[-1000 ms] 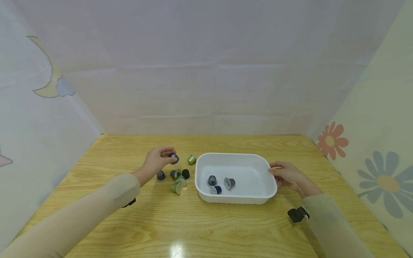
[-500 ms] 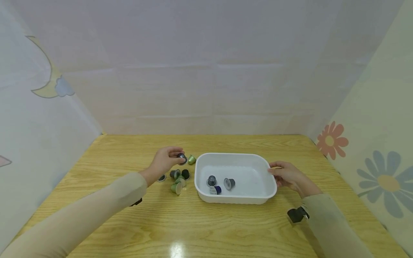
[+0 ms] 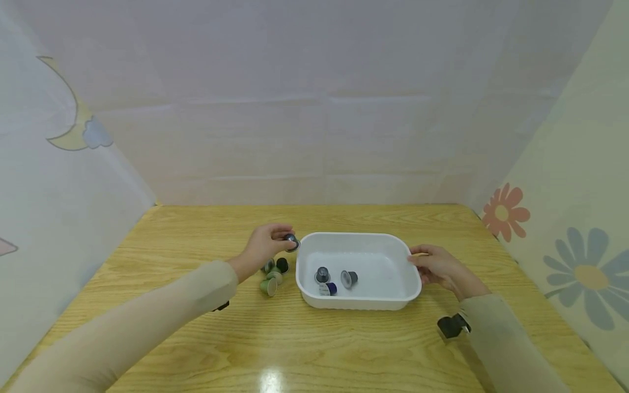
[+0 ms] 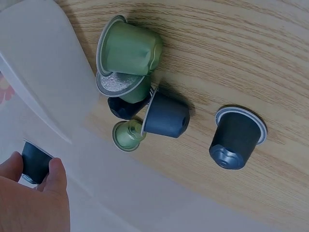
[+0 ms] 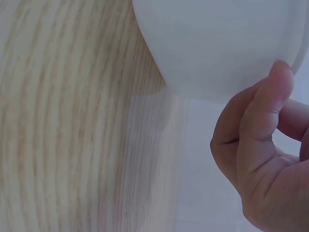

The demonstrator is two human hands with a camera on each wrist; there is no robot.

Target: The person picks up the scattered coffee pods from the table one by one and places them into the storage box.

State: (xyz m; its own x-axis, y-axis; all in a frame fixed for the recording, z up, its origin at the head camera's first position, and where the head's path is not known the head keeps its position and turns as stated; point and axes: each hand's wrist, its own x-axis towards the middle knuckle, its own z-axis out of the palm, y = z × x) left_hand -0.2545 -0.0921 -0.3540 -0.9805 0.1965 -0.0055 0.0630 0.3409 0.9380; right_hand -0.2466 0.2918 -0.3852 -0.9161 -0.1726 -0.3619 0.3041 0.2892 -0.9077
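Near the left rim of the white plastic tub [image 3: 378,273], my left hand [image 3: 265,245] pinches a dark coffee capsule [image 4: 36,163] between thumb and fingers, above the table. My right hand [image 3: 439,269] grips the tub's right rim, thumb and fingers on either side of the edge. Inside the tub are an upright dark grey capsule [image 3: 322,274], a tipped grey capsule [image 3: 350,279] and a blue capsule [image 3: 331,289] on its side. Left of the tub lie a green capsule [image 4: 133,48], a dark blue capsule [image 4: 166,115] and a smaller-looking green capsule [image 4: 128,135].
A separate dark capsule [image 4: 236,137] stands apart from the cluster on the wooden table [image 3: 314,349]; in the head view my left arm hides it. A black capsule [image 3: 283,265] sits within the cluster. Pale printed sheets [image 3: 314,136] close off the back and sides.
My left hand has moved right with the dark capsule, from over the loose capsules to beside the tub's left rim. The right hand and the tub stay in place.
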